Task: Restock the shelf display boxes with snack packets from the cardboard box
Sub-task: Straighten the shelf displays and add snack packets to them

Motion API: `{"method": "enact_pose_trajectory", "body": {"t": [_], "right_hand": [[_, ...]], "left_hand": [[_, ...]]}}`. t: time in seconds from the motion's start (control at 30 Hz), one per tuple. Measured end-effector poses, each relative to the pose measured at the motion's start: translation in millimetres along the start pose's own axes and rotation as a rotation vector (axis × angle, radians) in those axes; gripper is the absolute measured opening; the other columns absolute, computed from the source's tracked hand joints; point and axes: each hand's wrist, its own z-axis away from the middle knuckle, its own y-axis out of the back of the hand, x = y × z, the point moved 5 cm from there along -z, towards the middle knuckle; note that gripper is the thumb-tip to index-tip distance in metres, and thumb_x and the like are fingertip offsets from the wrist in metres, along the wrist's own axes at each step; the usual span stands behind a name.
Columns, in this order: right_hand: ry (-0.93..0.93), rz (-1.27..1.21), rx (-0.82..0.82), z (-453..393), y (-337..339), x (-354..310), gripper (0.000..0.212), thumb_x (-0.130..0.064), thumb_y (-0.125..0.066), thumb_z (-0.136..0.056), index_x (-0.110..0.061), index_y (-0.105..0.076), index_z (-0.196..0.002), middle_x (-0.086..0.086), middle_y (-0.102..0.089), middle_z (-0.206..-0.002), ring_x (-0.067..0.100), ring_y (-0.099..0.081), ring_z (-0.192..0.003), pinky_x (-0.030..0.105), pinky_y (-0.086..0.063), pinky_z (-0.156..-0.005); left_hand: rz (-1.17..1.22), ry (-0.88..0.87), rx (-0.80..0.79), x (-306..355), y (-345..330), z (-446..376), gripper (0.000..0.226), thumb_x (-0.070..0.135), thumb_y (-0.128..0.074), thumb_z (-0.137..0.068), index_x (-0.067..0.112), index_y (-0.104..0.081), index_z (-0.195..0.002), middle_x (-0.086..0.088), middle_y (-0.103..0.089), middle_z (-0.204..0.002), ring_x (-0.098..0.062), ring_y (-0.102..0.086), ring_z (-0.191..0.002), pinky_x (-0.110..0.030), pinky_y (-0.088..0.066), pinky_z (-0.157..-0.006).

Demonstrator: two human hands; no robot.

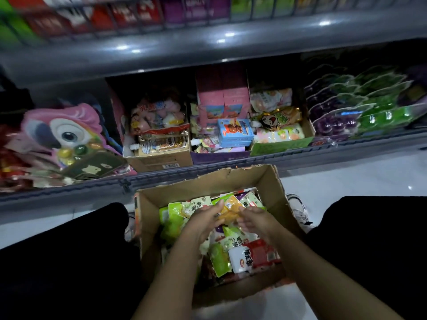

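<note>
- Cardboard box (269, 181): matt brown corrugated card, torn rough along its rim.
- Snack packets (219, 257): glossy plastic film.
- Shelf (161, 49): smooth grey metal, sheened by lamplight.
- Floor (369, 176): glossy white.

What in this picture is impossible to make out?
All head view:
- Top shelf boxes: blurred, labels unreadable.
- Bottom of the cardboard box: buried under packets and both arms.
- Yellow packet: partly covered by left hand and right hand.
- Back of the lower shelf: too dark.
</note>
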Motion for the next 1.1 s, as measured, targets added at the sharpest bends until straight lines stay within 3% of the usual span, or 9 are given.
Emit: {"method": "enact_pose_trajectory", "body": {"t": [0.13,0.2,0.27,0.37,0.5,0.6,0.7,0.87,1.1], "right_hand": [[0.078,-0.158,0.035,23.2,1.5,-28.5,0.014,-0.016,-0.059,-0.091,-0.007,-0.056,-0.081,0.014,-0.065,-0.082,0.019,-0.062,-0.071,0.021,-0.052,-0.061],[0.143,-0.169,0.047,38.7,2.9,-42.5,0.015,-0.015,-0.064,-0.087,-0.002,-0.059,-0.090,0.016,-0.068,-0.086,0.019,-0.064,-0.073,0.022,-0.052,-0.063],[0.207,-0.175,0.066,54.3,4.1,-59.2,0.024,-0.012,-0.072,-0.079,0.001,-0.061,-0.096,0.017,-0.070,-0.090,0.019,-0.065,-0.073,0.022,-0.051,-0.062],[0.276,-0.183,0.130,77.6,7.3,-87.3,0.018,0.000,-0.075,-0.074,-0.005,-0.058,-0.079,0.009,-0.066,-0.075,0.017,-0.060,-0.064,0.021,-0.052,-0.060],[0.404,-0.148,0.153,111.4,9.0,-125.6,0.019,0.001,-0.076,-0.073,-0.008,-0.059,-0.077,0.011,-0.066,-0.079,0.020,-0.061,-0.071,0.027,-0.051,-0.068],[0.558,-0.024,0.151,140.7,12.0,-160.1,0.019,0.001,-0.075,-0.074,-0.010,-0.059,-0.075,0.010,-0.062,-0.072,0.020,-0.061,-0.068,0.025,-0.051,-0.066],[0.738,0.117,0.148,168.8,15.2,-199.7,0.019,-0.002,-0.076,-0.073,-0.012,-0.060,-0.076,0.013,-0.062,-0.075,0.028,-0.064,-0.077,0.034,-0.052,-0.076],[0.988,0.261,0.089,211.2,18.8,-265.0,0.020,-0.006,-0.078,-0.072,-0.014,-0.061,-0.079,0.012,-0.060,-0.076,0.017,-0.054,-0.070,0.020,-0.047,-0.063],[1.094,0.243,0.062,222.2,42.7,-309.5,0.022,-0.007,-0.076,-0.074,-0.021,-0.061,-0.083,0.002,-0.061,-0.079,0.019,-0.056,-0.074,0.031,-0.049,-0.075]], "left_hand": [[-0.060,-0.137,-0.042,29.8,-10.0,38.3,0.041,0.040,-0.051,-0.093,0.005,-0.065,-0.108,-0.001,-0.066,-0.105,-0.012,-0.061,-0.098,-0.016,-0.049,-0.075],[-0.171,-0.241,-0.030,40.6,-14.1,55.3,0.030,0.032,-0.049,-0.096,0.012,-0.066,-0.112,0.001,-0.066,-0.110,-0.011,-0.061,-0.100,-0.023,-0.048,-0.090],[-0.277,-0.339,-0.019,51.8,-18.9,73.2,0.021,0.020,-0.054,-0.094,0.022,-0.064,-0.113,0.005,-0.063,-0.116,-0.002,-0.058,-0.096,-0.020,-0.047,-0.088],[-0.319,-0.439,0.019,68.3,-25.3,96.5,0.038,0.008,-0.059,-0.090,0.028,-0.056,-0.123,0.008,-0.055,-0.122,0.000,-0.055,-0.094,-0.012,-0.042,-0.068],[-0.212,-0.551,0.108,89.5,-30.0,129.0,0.059,0.001,-0.066,-0.084,0.026,-0.045,-0.133,0.003,-0.055,-0.122,-0.013,-0.060,-0.098,-0.024,-0.052,-0.075],[-0.138,-0.631,0.116,107.6,-31.6,148.5,0.065,0.002,-0.072,-0.078,0.028,-0.045,-0.131,0.003,-0.064,-0.109,-0.017,-0.066,-0.093,-0.035,-0.055,-0.080],[-0.134,-0.690,0.102,132.4,-32.9,167.6,0.062,0.004,-0.076,-0.074,0.026,-0.048,-0.125,-0.002,-0.069,-0.105,-0.018,-0.069,-0.089,-0.028,-0.055,-0.068],[-0.210,-0.809,0.051,188.8,-46.9,207.7,0.033,0.003,-0.067,-0.082,0.010,-0.059,-0.114,-0.004,-0.072,-0.092,-0.009,-0.070,-0.075,-0.018,-0.053,-0.062],[-0.390,-0.889,0.067,264.5,-69.2,236.8,0.011,0.019,-0.068,-0.085,0.015,-0.066,-0.095,-0.003,-0.073,-0.089,-0.009,-0.065,-0.065,-0.017,-0.045,-0.050]]}}
